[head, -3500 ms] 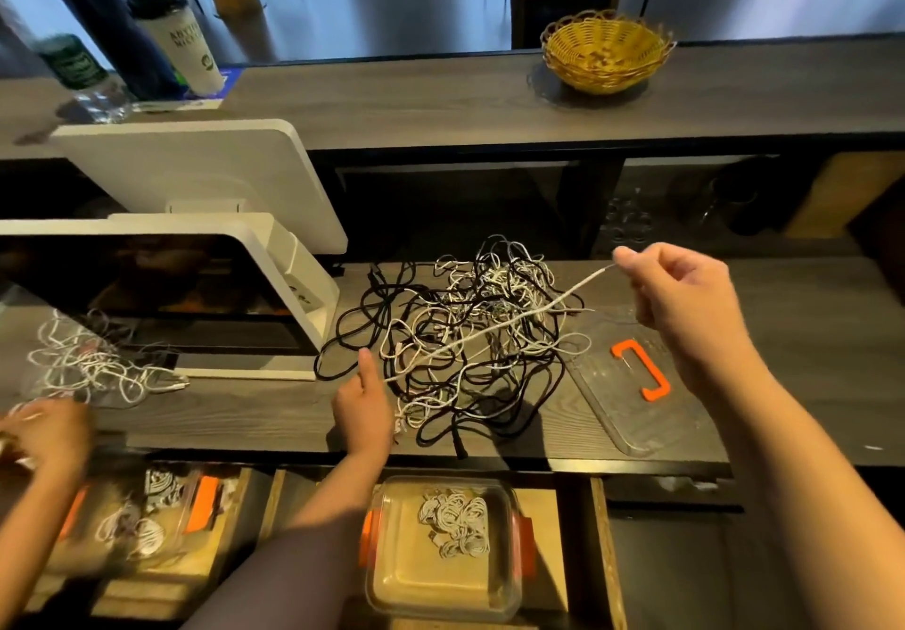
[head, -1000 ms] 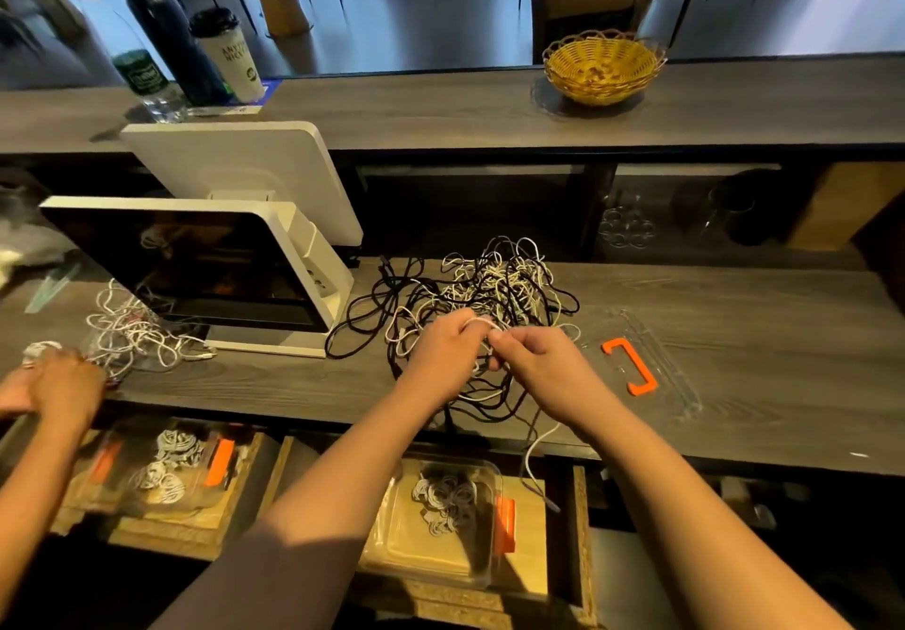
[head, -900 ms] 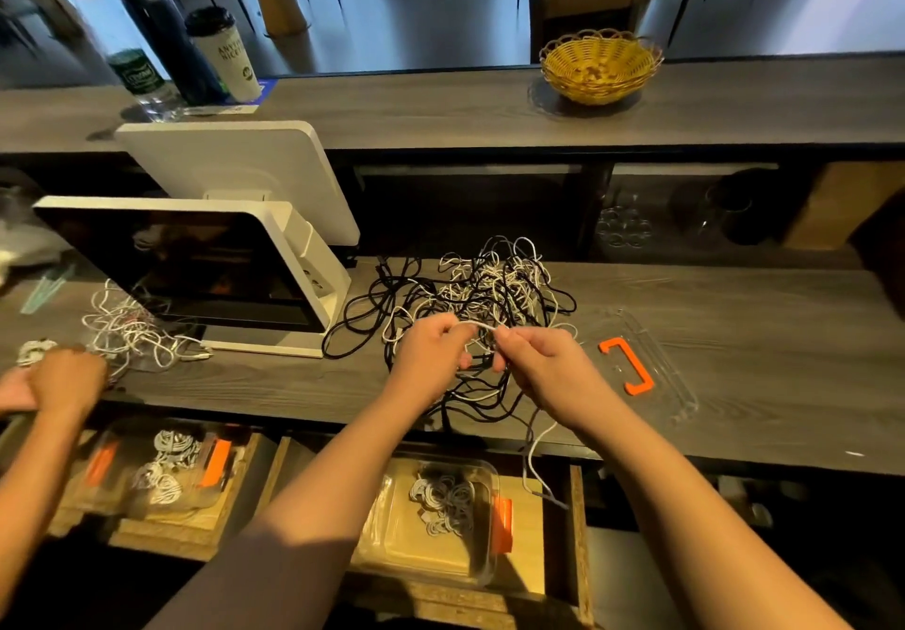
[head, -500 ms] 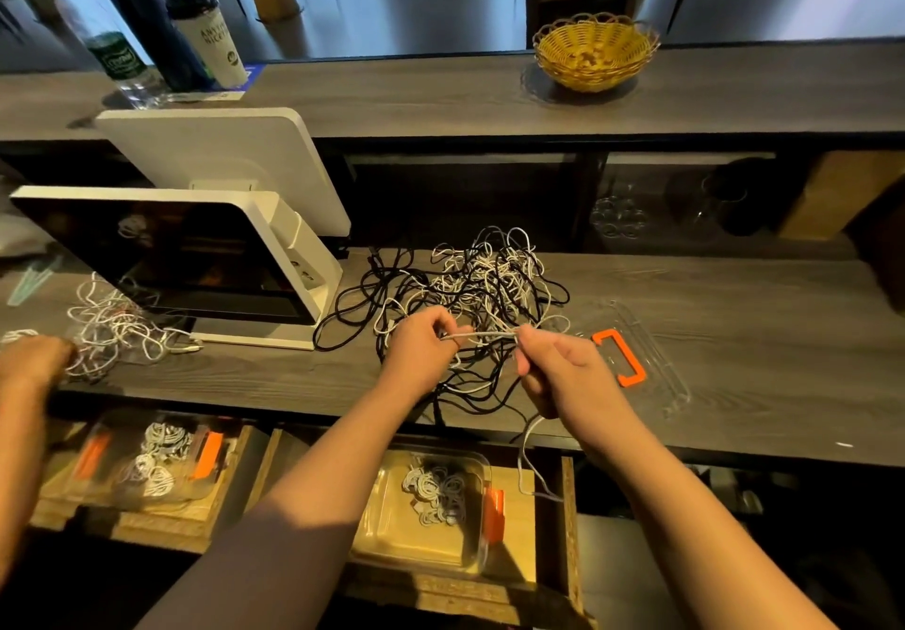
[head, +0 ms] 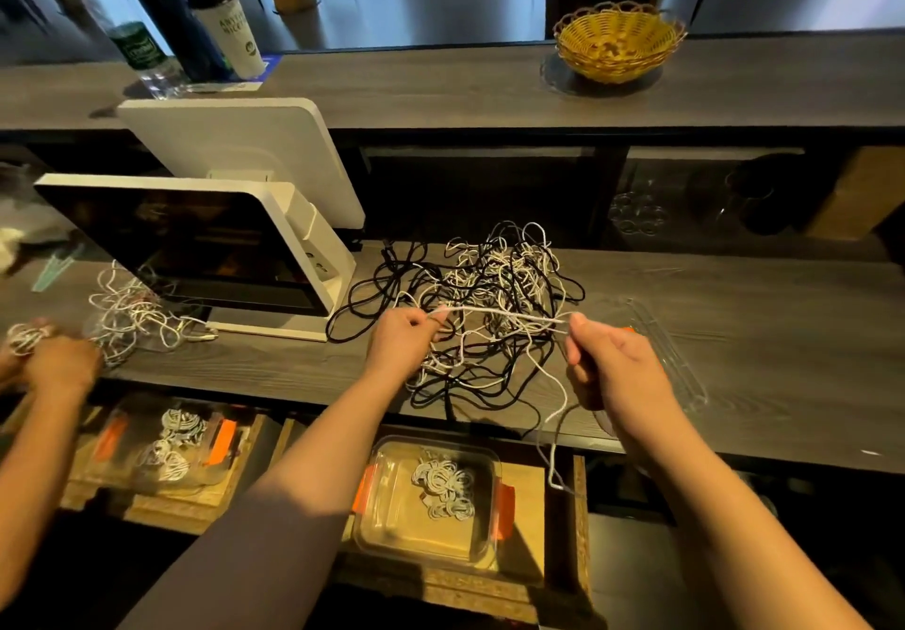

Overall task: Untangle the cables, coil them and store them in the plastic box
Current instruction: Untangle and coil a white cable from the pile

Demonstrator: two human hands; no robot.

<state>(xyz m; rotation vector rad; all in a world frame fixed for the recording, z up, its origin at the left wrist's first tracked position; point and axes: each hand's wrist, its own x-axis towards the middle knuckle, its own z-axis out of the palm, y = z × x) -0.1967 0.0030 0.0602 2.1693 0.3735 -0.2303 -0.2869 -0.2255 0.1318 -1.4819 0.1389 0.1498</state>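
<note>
Dark wood counter [head: 734, 384] | tangled black and white cables [head: 494, 296] heaped beyond both hands | plastic box [head: 387, 531] below, holding coils | left hand [head: 401, 340] and right hand [head: 612, 370] pinch white cable [head: 504, 314] taut between them

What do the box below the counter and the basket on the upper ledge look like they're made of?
Box: clear, glossy plastic by the look; the wood beneath and the coiled white cables inside show through its walls, and it has orange side clips. Basket: woven yellow strands with a looped rim, wicker or plastic cane; cannot tell which.
</note>
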